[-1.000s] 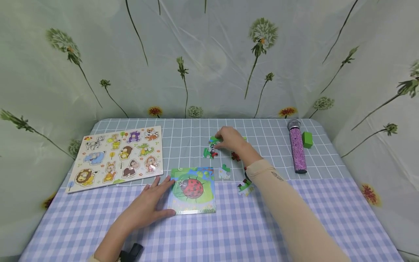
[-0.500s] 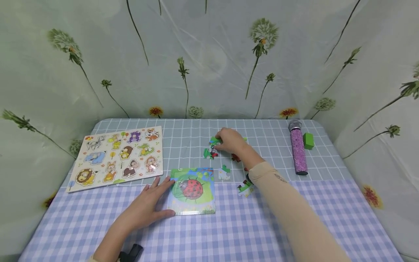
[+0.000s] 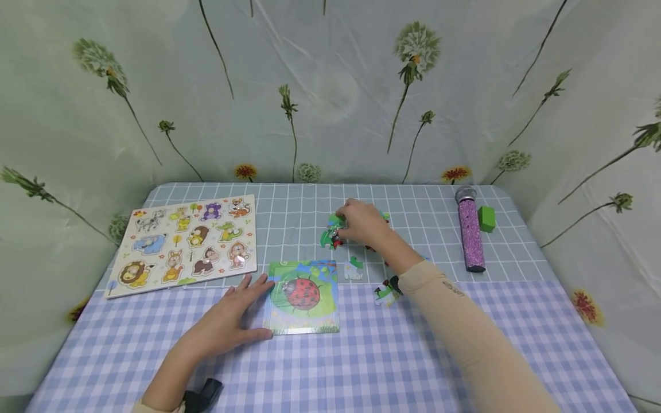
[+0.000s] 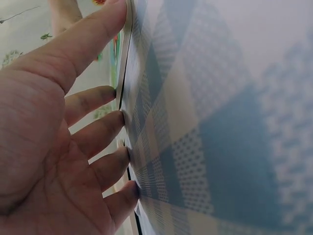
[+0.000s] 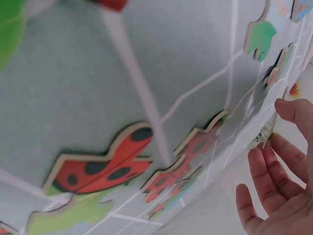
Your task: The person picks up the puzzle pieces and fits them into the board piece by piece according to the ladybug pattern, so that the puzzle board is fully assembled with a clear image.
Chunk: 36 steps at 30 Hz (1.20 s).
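The left hand lies spread beside a square ladybug puzzle board. Its fingertips and thumb touch the board's left edge, as the left wrist view also shows. Farther off, the right hand reaches over a cluster of green and red jigsaw pieces. In the right wrist view its thumb and fingertips pinch a small jigsaw piece, seen nearly edge-on. Red ladybug jigsaw pieces lie on the cloth near that hand. Some pieces are hidden under the hand and forearm in the head view.
An animal peg puzzle lies at the left. A glittery purple microphone and a green block stand at the back right. Loose jigsaw pieces lie right of the ladybug board, with another group near the right sleeve.
The right hand's fingers have moved slightly nearer the viewer among the green and red jigsaw pieces. The left hand stays at the board's edge. The head view has tilted a little.
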Each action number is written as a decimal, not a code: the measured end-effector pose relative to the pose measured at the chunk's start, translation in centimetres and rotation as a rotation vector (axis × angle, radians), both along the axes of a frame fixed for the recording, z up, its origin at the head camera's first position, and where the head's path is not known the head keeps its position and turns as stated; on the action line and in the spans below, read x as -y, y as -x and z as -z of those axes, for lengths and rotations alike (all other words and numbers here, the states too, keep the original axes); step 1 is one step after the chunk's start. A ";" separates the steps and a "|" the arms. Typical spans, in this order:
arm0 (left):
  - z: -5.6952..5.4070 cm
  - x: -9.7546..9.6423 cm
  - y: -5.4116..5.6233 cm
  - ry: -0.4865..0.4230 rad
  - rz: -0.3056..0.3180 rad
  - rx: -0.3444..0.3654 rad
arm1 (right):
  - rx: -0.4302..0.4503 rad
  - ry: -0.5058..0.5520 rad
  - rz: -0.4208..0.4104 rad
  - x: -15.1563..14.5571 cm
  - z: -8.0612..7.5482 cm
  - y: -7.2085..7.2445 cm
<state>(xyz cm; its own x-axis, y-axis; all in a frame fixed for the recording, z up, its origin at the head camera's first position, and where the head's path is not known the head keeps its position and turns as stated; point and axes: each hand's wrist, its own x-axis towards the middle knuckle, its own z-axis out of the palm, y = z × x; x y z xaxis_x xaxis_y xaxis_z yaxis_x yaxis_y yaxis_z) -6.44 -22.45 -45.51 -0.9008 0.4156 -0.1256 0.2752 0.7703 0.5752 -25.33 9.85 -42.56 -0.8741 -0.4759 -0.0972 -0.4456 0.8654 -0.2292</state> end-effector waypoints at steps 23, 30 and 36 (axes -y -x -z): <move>0.0 0.1 -0.1 0.008 -0.010 -0.018 | 0.007 0.068 -0.009 -0.6 -0.8 -1.3; -0.2 0.1 -0.1 0.017 -0.018 -0.016 | 0.055 0.142 -0.060 -0.1 -0.6 -2.2; -0.1 -0.1 -0.1 0.020 -0.020 -0.025 | 0.048 0.146 -0.085 0.2 -0.5 -3.3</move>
<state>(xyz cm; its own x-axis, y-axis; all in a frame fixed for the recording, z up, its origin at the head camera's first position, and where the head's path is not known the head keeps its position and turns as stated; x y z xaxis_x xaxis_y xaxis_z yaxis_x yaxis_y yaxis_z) -6.39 -22.37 -45.40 -0.9119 0.3952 -0.1108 0.2740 0.7872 0.5525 -22.05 9.70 -42.04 -0.8259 -0.5604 -0.0621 -0.5017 0.7808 -0.3724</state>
